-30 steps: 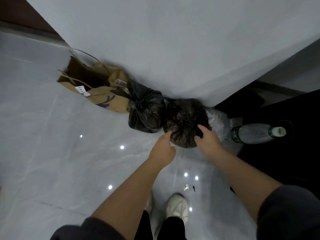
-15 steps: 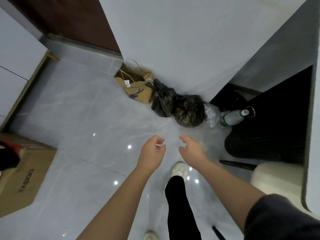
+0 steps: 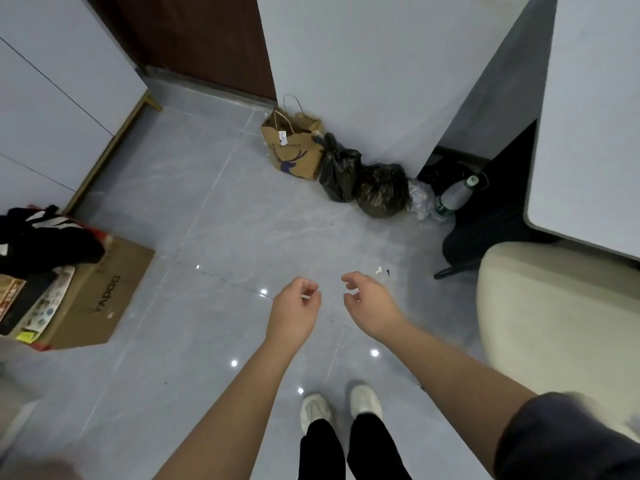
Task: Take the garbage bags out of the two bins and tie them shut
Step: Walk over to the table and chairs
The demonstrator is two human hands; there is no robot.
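Observation:
Two black garbage bags lie side by side on the grey floor against the white wall. The left bag (image 3: pixel 338 169) is tied at its top; the right bag (image 3: pixel 382 190) is rounder and bunched shut. Both hands hang in the air well short of them, over bare floor. My left hand (image 3: pixel 295 310) has its fingers loosely curled with nothing in them. My right hand (image 3: pixel 367 299) is open, fingers apart and bent. No bin is in view.
A brown paper bag (image 3: pixel 292 148) stands left of the black bags. A clear plastic bag (image 3: pixel 420 199) and a bottle (image 3: pixel 453 197) lie to their right. A cardboard box (image 3: pixel 100 292) sits at left, a cream chair (image 3: pixel 554 313) and table (image 3: pixel 588 116) at right.
My hands have let go of the right bag and drawn back. I have stood up and stepped away, so both bags now lie far ahead on the floor.

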